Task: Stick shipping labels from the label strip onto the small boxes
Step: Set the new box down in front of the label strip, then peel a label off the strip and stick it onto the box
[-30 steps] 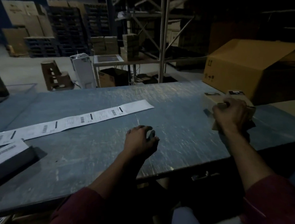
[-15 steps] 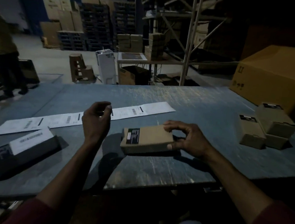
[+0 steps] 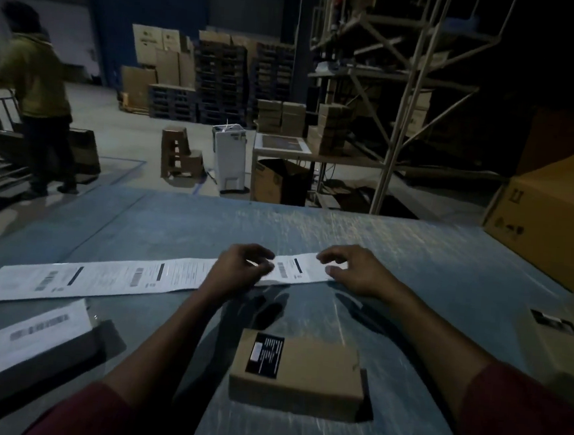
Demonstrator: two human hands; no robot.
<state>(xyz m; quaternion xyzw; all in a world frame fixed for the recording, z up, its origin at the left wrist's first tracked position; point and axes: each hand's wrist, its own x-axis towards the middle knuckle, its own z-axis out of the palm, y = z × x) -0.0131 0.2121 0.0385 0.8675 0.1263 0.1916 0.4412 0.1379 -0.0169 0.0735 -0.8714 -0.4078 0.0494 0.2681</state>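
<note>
The blue, scratched counter (image 3: 429, 263) carries everything. On its far right corner, well to the right of the right fingers, sits a large cardboard carton (image 3: 553, 217). The white label strip (image 3: 119, 278) runs from the left edge of the counter to its free end under both sets of fingers. The left hand (image 3: 236, 271) rests on the strip with its fingers (image 3: 261, 266) curled, thumb and fingertips close together on the paper; whether they pinch a label edge cannot be told through the blur. The right hand (image 3: 356, 274) lies at the strip's end, its fingers (image 3: 327, 257) bent and slightly apart, tips touching the paper, thumb pressing the near edge.

Nearer the person than both sets of fingers, between the forearms, a small brown box (image 3: 301, 373) lies flat with a black sticker on its top left. Well to the left of the left fingers lies a dark flat package (image 3: 54, 363) bearing a white label. To the right of the right fingers, at the frame's edge, another small box (image 3: 557, 338) shows, blurred.
</note>
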